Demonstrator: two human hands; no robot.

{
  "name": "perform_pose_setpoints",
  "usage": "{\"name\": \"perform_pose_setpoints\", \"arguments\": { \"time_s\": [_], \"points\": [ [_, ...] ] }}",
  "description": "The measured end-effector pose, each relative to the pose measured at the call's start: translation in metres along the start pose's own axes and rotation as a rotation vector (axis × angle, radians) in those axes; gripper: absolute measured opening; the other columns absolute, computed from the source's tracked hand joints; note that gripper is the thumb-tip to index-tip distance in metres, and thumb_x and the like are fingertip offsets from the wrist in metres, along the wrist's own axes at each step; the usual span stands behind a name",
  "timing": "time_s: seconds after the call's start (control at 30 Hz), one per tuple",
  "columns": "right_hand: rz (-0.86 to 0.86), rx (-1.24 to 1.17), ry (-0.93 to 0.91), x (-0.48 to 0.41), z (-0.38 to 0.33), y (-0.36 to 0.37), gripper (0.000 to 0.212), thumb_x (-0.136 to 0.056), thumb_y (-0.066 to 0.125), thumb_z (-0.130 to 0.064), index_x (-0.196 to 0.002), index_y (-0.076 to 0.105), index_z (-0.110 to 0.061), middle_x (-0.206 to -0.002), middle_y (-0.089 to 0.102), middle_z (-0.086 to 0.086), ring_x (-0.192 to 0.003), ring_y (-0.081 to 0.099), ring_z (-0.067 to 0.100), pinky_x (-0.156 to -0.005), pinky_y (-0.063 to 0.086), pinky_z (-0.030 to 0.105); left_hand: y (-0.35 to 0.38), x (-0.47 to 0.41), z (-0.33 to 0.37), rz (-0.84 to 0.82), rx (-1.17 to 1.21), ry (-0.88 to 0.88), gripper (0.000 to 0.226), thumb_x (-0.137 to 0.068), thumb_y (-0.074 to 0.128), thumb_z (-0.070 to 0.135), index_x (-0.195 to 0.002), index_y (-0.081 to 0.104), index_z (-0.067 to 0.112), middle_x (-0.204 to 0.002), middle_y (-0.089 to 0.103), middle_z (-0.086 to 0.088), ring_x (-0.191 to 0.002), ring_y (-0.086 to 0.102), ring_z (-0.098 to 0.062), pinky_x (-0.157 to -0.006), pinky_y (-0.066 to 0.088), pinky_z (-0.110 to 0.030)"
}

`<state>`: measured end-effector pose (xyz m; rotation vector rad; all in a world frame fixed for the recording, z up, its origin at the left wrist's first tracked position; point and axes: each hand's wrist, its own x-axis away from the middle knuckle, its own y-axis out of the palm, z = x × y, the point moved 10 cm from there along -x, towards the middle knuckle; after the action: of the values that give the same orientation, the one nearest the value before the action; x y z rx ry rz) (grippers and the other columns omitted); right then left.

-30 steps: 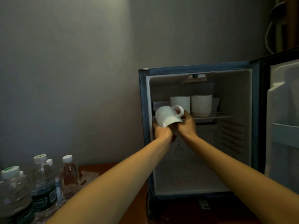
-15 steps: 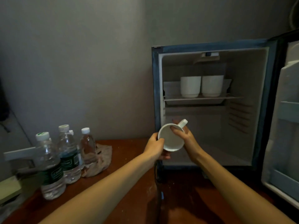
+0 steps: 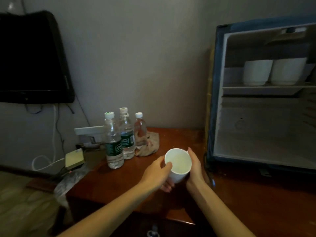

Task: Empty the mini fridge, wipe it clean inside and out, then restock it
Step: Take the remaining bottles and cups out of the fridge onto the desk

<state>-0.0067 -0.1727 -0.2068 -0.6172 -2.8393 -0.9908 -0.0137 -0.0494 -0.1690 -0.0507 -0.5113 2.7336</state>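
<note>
Above the counter (image 3: 179,137), between the water bottles (image 3: 113,146) and the mini fridge (image 3: 211,100), a white mug (image 3: 178,162) is held upright in both hands, mouth up, with nothing seen inside it. It is gripped by the left hand (image 3: 157,171), whose thumb is hooked over the near rim while the fingers are curled under the base. The opposite wall is clasped by the right hand (image 3: 195,166), wrapped round the side where the handle sits (only a sliver of handle can be made out). Two more white cups (image 3: 257,72) are seen side by side on the shelf (image 3: 239,87) of the fridge, whose lower compartment appears bare.

The mug is judged to be glazed ceramic: stiff, fairly heavy for its size, smooth enough to slip, and liable to chip if knocked against the counter or the bottles. It is best taken by the handle or clasped round the body, and should be set down flat on the bare wood beside the crumpled cloth (image 3: 150,144), near the bottles but apart from them. Emptying is judged to be well along, with the two shelf cups yet to be removed.
</note>
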Motion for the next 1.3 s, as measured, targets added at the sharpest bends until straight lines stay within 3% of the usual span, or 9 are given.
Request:
{"name": "perform_pose_setpoints", "arguments": {
  "time_s": [0.1,0.17,0.23,0.37,0.5,0.63,0.77,0.9,1.3],
  "points": [
    [-0.008,-0.109,0.135,0.019,0.035,0.029,0.042,-0.099,0.041,-0.038,-0.081,0.058,-0.005,-0.079,0.058,0.015,-0.071,0.054,0.027,-0.063,0.044,0.034,-0.046,0.022,-0.003,0.234,-0.261,0.189,0.023,-0.096,0.045,0.05,-0.117,0.047,0.04,-0.065,0.07,-0.003,-0.059,0.068,-0.02,-0.064,0.058,-0.033],
    [-0.015,-0.153,0.191,0.028,0.056,0.051,0.042,-0.1,0.04,-0.038,-0.08,0.056,-0.004,-0.079,0.057,0.016,-0.072,0.052,0.028,-0.064,0.042,0.035,-0.073,0.037,-0.007,0.367,-0.434,0.259,0.046,-0.091,0.04,0.064,-0.13,0.047,0.04,-0.093,0.074,0.001,-0.084,0.07,-0.019,-0.08,0.055,-0.035],
    [-0.027,-0.188,0.233,0.035,0.076,0.072,0.043,-0.1,0.039,-0.038,-0.08,0.056,-0.004,-0.08,0.056,0.016,-0.073,0.052,0.028,-0.065,0.042,0.035,-0.096,0.049,-0.016,0.456,-0.52,0.256,0.058,-0.088,0.032,0.071,-0.138,0.04,0.042,-0.112,0.069,0.004,-0.103,0.064,-0.021,-0.086,0.05,-0.032],
    [-0.077,-0.194,0.302,0.046,0.112,0.108,0.048,-0.099,0.037,-0.045,-0.083,0.058,-0.004,-0.082,0.059,0.016,-0.076,0.053,0.028,-0.068,0.043,0.037,-0.131,0.061,-0.039,0.54,-0.605,0.173,0.059,-0.089,0.023,0.068,-0.139,0.036,0.041,-0.115,0.052,0.0,-0.11,0.054,-0.02,-0.089,0.045,-0.033],
    [-0.141,-0.184,0.322,0.056,0.141,0.141,0.046,-0.098,0.038,-0.044,-0.083,0.06,-0.006,-0.075,0.064,0.013,-0.075,0.055,0.026,-0.066,0.044,0.035,-0.157,0.065,-0.071,0.691,-0.142,0.151,0.035,-0.1,0.035,0.038,-0.132,0.043,0.025,-0.119,0.044,0.0,-0.114,0.05,-0.018,-0.089,0.036,-0.024],
    [-0.161,-0.148,0.31,0.056,0.16,0.16,0.039,-0.097,0.043,-0.039,-0.085,0.062,-0.008,-0.085,0.063,0.012,-0.08,0.058,0.025,-0.072,0.045,0.036,-0.18,0.073,-0.085,0.839,0.143,0.189,0.016,-0.103,0.033,0.028,-0.114,0.045,0.029,-0.113,0.052,0.003,-0.107,0.051,-0.014,-0.086,0.038,-0.024],
    [-0.064,0.065,0.152,0.038,0.166,0.157,0.03,-0.099,0.047,-0.031,-0.107,0.059,-0.004,-0.099,0.065,0.014,-0.083,0.06,0.022,-0.069,0.049,0.034,-0.2,0.064,-0.11,0.906,0.356,0.091,0.024,-0.104,0.03,0.026,-0.117,0.049,0.018,-0.112,0.049,0.001,-0.106,0.046,-0.015,-0.086,0.032,-0.022],
    [-0.088,0.194,0.066,0.031,0.166,0.163,0.014,-0.1,0.047,-0.029,-0.098,0.052,-0.016,-0.092,0.061,0.007,-0.085,0.06,0.021,-0.07,0.049,0.034,-0.212,0.051,-0.134,0.966,0.538,-0.005,0.042,-0.105,0.029,0.029,-0.131,0.05,0.005,-0.115,0.049,-0.004,-0.108,0.045,-0.016,-0.09,0.033,-0.024],
    [-0.192,0.276,-0.119,-0.002,0.16,0.175,0.02,-0.097,0.051,-0.017,-0.079,0.054,-0.012,-0.072,0.056,0.005,-0.071,0.051,0.015,-0.059,0.04,0.026,-0.234,0.011,-0.156,1.03,0.585,-0.022,0.034,-0.104,0.031,0.034,-0.095,0.059,0.016,-0.102,0.061,-0.011,-0.093,0.055,-0.025,-0.079,0.042,-0.032]
  ]
}}
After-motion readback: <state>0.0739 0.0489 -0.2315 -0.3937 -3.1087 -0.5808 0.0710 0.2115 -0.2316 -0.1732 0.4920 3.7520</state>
